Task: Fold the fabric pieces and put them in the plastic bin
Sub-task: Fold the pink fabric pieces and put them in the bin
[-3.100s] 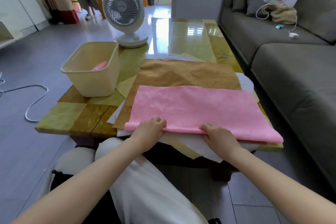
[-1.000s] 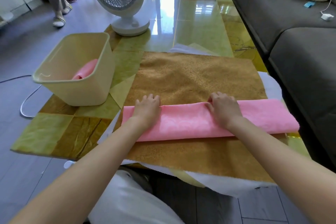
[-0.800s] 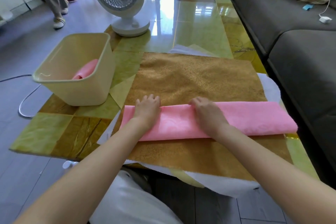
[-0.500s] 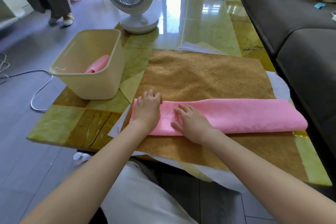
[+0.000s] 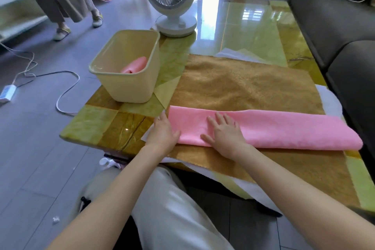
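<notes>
Pink fabric (image 5: 274,130) was lying as a long folded strip across the near part of the brown fabric (image 5: 243,85), running left to right on the counter (image 5: 91,128). The right hand (image 5: 225,132) lay flat on it near its left end, fingers (image 5: 220,117) spread and straight, pressing rather than gripping. The left hand (image 5: 164,132) sat at the strip's very left end, also flat and relaxed, holding nothing as far as I could see.

The plastic bin (image 5: 125,87) stood at the far left of the counter, apart from the strip, with one folded pink piece (image 5: 135,65) already leaning inside.

My read: mid-fold on this piece. The lengthwise folds looked done, but the strip was way too long for the bin. The next move probably called for pinning one spot while the other hand took an end and brought it across — watching the edges, since the cloth looked soft enough to slide. Then it goes over to the bin. The brown fabric and the white piece (image 5: 330,101) under it weren't folded yet.
</notes>
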Demonstrator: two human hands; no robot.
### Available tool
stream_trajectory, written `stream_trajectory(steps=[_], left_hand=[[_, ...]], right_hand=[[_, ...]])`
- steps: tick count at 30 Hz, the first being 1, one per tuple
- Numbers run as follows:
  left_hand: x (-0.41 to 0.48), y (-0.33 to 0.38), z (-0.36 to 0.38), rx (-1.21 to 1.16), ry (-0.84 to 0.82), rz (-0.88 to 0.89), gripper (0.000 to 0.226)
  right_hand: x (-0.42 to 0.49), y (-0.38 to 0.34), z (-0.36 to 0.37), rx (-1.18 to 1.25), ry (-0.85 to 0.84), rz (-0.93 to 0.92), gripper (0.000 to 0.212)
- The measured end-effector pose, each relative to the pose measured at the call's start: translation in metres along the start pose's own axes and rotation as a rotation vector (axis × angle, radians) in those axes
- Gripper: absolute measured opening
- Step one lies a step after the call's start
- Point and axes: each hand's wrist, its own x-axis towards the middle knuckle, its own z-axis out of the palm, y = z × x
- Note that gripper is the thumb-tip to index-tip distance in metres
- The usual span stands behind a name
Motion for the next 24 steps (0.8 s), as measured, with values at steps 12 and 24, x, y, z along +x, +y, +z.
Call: stream_trajectory(steps=[12,24], left_hand=[[0.002,-0.002,-0.024,-0.2,0.161,0.033,0.015],[-0.009,0.021,-0.042,-0.256,0.316,0.156,0.009]], right_hand=[[-0.012,-0.034,0.014,0.094,0.104,-0.079,0.053],[-0.014,-0.048,0.006,0.409,0.279,-0.191,0.044]])
